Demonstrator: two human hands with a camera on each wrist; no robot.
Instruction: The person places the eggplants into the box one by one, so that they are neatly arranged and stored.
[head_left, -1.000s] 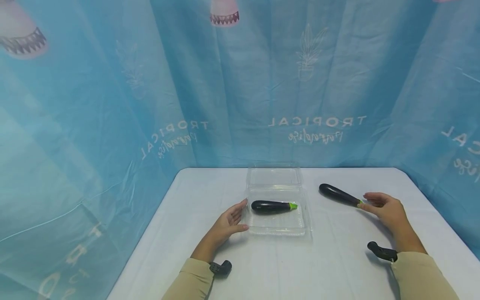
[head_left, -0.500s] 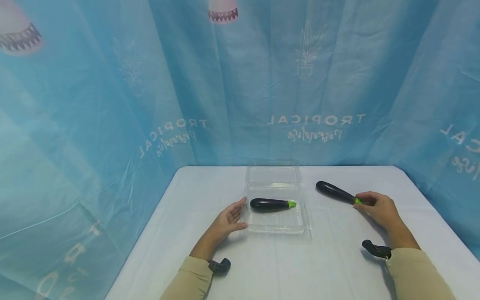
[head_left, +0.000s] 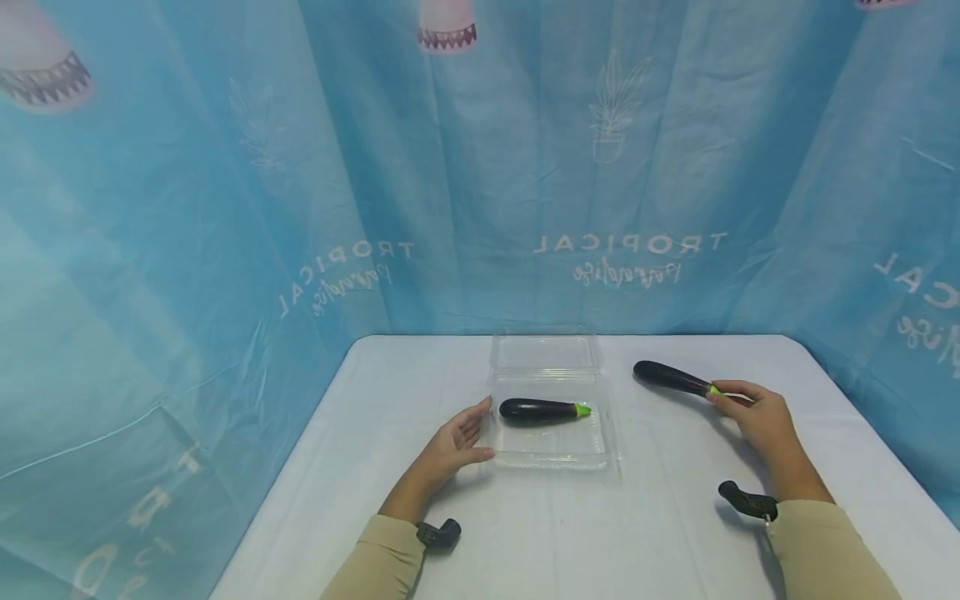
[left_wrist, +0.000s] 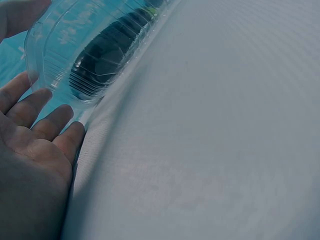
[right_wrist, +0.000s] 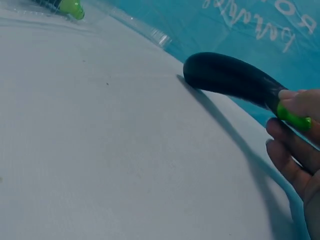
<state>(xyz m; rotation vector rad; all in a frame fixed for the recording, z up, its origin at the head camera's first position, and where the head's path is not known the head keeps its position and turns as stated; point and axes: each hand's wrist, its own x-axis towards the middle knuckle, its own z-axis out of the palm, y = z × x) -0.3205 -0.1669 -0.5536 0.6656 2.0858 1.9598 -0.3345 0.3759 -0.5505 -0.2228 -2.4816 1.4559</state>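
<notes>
- My left grip (head_left: pixel 450 450): at the left end of the clear container (head_left: pixel 551 457), fingers loosely extended against it, not clenched.
- Container: on the white table (head_left: pixel 622 533), lid (head_left: pixel 545 352) folded back on its far side.
- First eggplant (head_left: pixel 536 410): lying inside the container, green end rightward.
- Second eggplant (head_left: pixel 671 377): right of the container, outside it, stem end raised.
- My right grip (head_left: pixel 765 421): farther right of the container, pinching that green stem.

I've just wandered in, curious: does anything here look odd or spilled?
The blue curtain looks odd: its "TROPICAL" lettering reads backwards. No spill shows; one eggplant lies in the clear container and the right hand holds a second eggplant.
</notes>
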